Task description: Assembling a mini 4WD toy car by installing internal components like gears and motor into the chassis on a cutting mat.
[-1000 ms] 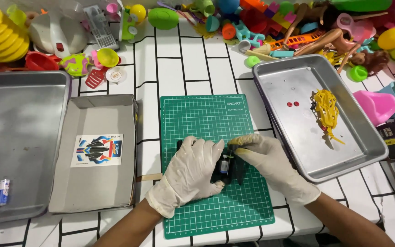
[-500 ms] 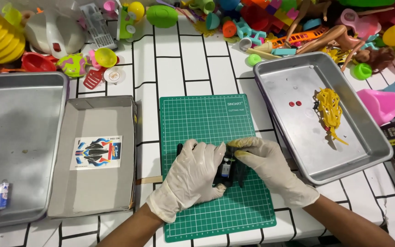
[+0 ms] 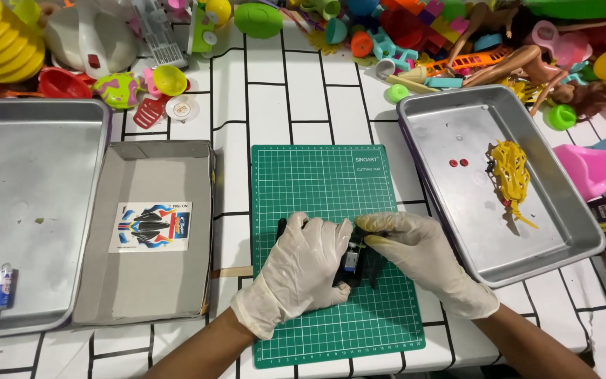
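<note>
Worktop: white tiled table with black grout lines; a heap of coloured plastic toys runs along its far edge.
Left tray: large bare metal tray at the left edge, two small tubes in its near corner.
Right tray: metal baking tray toward the right edge, holding a yellow stringy part and two red dots.
Box: shallow grey cardboard box between left tray and mat, a printed car sticker sheet lying inside.
Mat: green gridded cutting mat at the near-centre edge.
Left hand: white-gloved left hand, clenched over the left side of the workpiece, pressing it to the mat.
Right hand: white-gloved right hand, thumb and forefinger pinched on the workpiece's upper right.
Workpiece: small black toy-car chassis with a silver motor, on the mat's near half, between both hands, largely hidden.
Step in hand: judged as fitting or adjusting a part on the chassis.
Next move: calls for a steady left-hand hold and fine fingertip pressure.
</note>
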